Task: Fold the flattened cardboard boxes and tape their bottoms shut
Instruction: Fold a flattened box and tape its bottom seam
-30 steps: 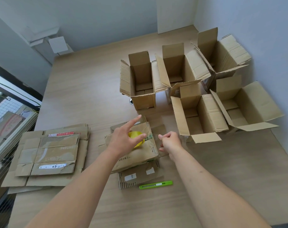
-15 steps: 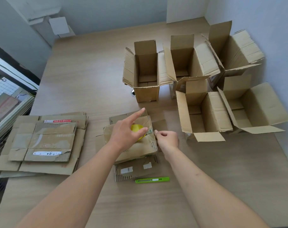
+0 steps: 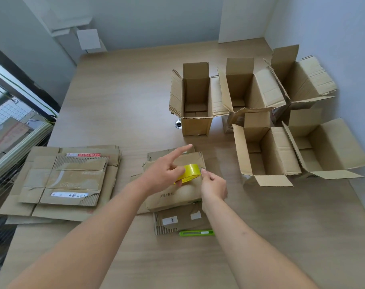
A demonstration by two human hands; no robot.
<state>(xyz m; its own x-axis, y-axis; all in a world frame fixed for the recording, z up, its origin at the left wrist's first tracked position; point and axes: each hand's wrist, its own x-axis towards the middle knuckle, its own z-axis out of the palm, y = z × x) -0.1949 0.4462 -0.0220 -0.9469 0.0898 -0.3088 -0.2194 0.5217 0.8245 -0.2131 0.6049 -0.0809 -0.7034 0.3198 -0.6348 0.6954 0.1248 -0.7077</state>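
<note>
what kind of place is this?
Probably a plain room used as a box-packing station, not a warehouse. A wooden table stands against bare walls, holding five assembled open boxes, a stack of flattened boxes, and yellow tape.

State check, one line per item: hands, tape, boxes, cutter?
left hand: grips tape roll, index finger out
right hand: pinches tape end
tape roll: held over the box
box being taped: folded, upside down
five boxes: upright, tops open
flat stack: unfolded
cutter: lying untouched
</note>
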